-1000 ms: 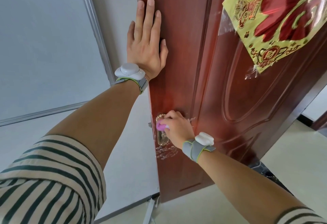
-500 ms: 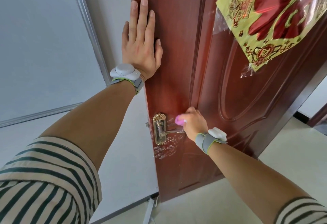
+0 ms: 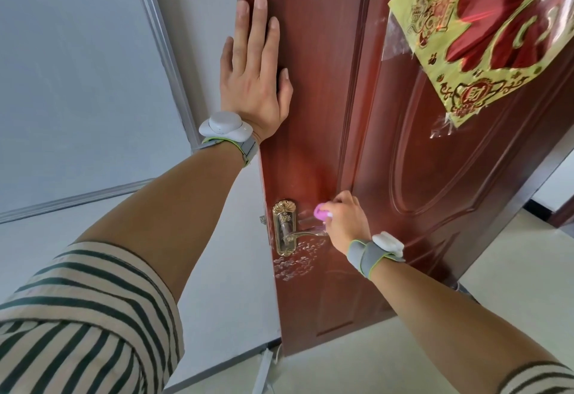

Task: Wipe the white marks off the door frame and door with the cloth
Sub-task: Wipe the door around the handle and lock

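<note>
Now | one door (image 3: pixel 310 145) | one cloth (image 3: pixel 322 211) in right hand (image 3: pixel 344 222) | left hand (image 3: pixel 251 82) flat

cloth (image 3: pixel 322 211) right of handle (image 3: pixel 306 233), on door (image 3: pixel 313 132)

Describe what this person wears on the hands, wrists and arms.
The left hand and right hand are ungloved. The left wristband and right wristband are grey straps edged in lime green, each carrying a rounded white device. The left sleeve and right sleeve are cream with dark green stripes; the forearms are uncovered.
</note>
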### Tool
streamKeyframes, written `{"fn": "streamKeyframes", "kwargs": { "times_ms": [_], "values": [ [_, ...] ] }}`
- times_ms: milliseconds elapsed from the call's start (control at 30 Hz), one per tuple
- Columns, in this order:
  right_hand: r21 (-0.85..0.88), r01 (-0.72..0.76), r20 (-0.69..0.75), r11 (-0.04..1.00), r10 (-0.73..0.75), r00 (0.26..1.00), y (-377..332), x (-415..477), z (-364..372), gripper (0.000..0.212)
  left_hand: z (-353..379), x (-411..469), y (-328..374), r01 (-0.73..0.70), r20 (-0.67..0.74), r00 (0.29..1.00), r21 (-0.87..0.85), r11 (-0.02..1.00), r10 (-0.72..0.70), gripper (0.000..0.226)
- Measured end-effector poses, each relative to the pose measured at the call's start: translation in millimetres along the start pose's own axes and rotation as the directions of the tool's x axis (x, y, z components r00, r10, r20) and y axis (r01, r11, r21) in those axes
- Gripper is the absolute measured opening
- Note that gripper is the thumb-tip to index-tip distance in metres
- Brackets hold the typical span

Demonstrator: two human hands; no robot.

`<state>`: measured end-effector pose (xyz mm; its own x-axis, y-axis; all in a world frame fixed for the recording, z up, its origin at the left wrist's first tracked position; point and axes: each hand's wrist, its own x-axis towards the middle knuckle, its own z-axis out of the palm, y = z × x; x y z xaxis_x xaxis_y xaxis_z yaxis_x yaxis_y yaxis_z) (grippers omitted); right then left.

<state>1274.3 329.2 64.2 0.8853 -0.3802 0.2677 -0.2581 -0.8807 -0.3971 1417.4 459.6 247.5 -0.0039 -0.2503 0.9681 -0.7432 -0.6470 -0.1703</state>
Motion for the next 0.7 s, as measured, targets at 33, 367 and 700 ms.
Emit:
{"fn": "streamKeyframes", "kwargs": {
  "times_ms": [33, 367, 700],
  "values": [
    [-0.007, 0.011, -0.026, 1.0, -0.011, 1.0, -1, -1, -2, 0.029, 0, 0, 0, -0.001, -0.004, 1.0, -0.001, 1.0, 0.001, 0.054],
    [0.158, 0.328, 0.043, 0.931, -0.338, 0.94, -63, -25, 28, 0.026, 2, -1, -3, -0.012, -0.018, 1.0, -0.014, 1.0, 0.012, 0.055],
    [0.074, 0.271, -0.125, 0.96, -0.261, 0.957, -19, -36, 28, 0.036, 1, -1, -2, -0.006, -0.018, 1.0, -0.007, 1.0, 0.006, 0.054]
  ]
}}
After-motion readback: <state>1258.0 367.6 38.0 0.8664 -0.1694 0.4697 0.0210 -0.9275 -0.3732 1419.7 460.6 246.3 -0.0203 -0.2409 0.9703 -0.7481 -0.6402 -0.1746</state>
